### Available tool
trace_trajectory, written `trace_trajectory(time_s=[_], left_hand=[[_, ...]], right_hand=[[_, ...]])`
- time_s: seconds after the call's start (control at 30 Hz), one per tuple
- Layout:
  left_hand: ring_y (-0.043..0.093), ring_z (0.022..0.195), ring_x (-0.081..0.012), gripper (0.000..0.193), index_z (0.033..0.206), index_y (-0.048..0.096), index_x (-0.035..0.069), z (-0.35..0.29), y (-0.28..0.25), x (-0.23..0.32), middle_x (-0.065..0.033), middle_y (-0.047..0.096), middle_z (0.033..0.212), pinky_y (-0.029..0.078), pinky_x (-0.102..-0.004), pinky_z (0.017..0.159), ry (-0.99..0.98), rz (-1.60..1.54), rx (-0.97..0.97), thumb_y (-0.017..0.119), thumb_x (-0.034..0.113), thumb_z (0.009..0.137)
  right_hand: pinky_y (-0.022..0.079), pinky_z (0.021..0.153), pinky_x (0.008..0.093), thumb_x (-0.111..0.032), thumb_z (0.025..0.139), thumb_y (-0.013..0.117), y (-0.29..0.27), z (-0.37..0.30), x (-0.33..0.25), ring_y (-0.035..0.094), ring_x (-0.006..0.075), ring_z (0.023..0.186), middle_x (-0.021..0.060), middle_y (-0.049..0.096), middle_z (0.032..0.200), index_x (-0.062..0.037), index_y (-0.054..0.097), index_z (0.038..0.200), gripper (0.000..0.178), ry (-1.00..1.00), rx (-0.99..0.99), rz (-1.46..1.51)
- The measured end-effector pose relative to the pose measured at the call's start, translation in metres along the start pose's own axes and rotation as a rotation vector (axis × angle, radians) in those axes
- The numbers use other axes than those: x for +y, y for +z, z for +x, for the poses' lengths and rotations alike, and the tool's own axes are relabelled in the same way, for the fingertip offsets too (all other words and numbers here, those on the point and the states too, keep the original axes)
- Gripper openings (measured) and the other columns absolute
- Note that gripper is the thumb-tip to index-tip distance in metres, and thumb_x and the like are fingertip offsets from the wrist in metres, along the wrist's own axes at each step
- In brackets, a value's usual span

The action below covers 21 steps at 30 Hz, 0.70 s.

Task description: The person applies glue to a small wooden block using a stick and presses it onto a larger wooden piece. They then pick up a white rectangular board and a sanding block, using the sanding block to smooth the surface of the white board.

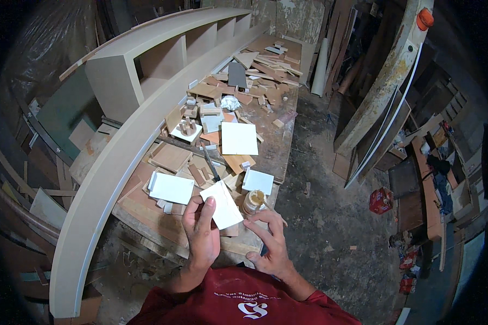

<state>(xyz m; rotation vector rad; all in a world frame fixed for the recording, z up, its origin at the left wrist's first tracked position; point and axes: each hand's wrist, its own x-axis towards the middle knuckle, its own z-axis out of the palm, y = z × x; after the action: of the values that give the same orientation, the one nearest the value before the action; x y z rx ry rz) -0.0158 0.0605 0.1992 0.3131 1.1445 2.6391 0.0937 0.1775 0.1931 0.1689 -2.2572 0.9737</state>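
Observation:
My left hand (202, 235) is closed on a small white rectangular panel (223, 205), thumb on top and fingers underneath. The panel is tilted above the near end of the workbench. My right hand (274, 250) is held at its lower right corner, index finger stretched toward the edge and thumb spread apart. Whether the fingertip touches the panel I cannot tell. Just beyond this hand stands a jar (251, 205) smeared with yellowish paste, with a stick or brush handle (274, 207) leaning out of it. A white square block (258, 180) lies behind the jar.
More white panels (240, 138) (171, 188) lie among wood offcuts (265, 69) on the bench (279, 141). A dark-handled tool (209, 162) rests there. Along the left runs a long curved shelf unit (114, 149). A post (382, 81) rises on the right; a red box (381, 200) sits beyond.

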Motion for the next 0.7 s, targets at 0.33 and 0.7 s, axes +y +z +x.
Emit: trace_trajectory(time_s=[0.33,0.7], left_hand=[[0.054,0.088,-0.0098,0.015,0.102,0.053,0.001,0.0002,0.0016,0.0011,-0.0032,0.057,0.095,0.045,-0.0269,0.08,-0.032,-0.034,0.023,0.055,0.013,0.093],[0.054,0.086,-0.0088,0.013,0.1,0.057,0.001,0.002,-0.0027,-0.0026,-0.0029,0.059,0.092,0.044,-0.0259,0.079,-0.006,0.0,0.013,0.055,0.011,0.093]], right_hand=[[0.035,0.095,0.0495,-0.044,0.077,0.068,0.0075,-0.0003,-0.0021,0.045,0.037,0.109,0.0154,0.05,0.116,-0.0098,0.054,0.127,0.063,-0.03,-0.023,-0.091],[0.037,0.092,0.0474,-0.044,0.082,0.062,0.0081,-0.001,-0.0022,0.049,0.0342,0.105,0.0148,0.053,0.11,-0.0073,0.06,0.121,0.054,-0.06,0.019,-0.02]])
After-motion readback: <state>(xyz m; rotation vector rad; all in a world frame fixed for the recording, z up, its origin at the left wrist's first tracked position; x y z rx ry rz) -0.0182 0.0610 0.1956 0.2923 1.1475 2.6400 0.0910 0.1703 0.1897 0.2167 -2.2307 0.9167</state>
